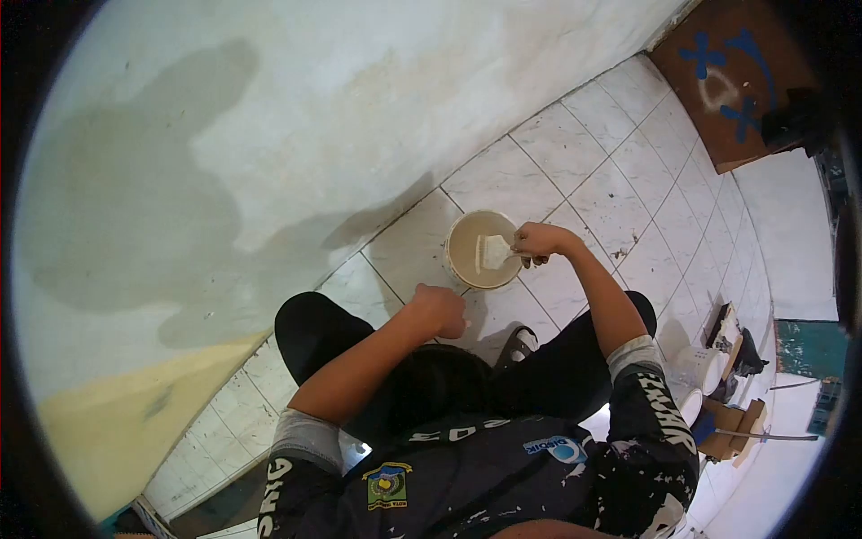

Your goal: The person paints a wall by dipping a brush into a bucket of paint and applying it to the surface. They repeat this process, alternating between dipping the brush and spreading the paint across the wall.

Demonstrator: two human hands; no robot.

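My right hand [536, 243] is closed around the handle of a wide paintbrush [496, 251]. The brush's pale head is tilted down inside the mouth of a round bucket [460, 271], whose inner wall is coated off-white. This bucket stands on the tiled floor between my knees and the wall. My left hand [440, 311] is curled into a loose fist in front of my left knee, a little apart from the bucket, with nothing showing in it.
A white wall [359, 117] with patchy paint and a yellowish lower area [135, 395] runs along the left. A brown board with blue marks [718, 90] stands at the far end. White buckets [699, 368] and a cardboard box [732, 429] sit on the right.
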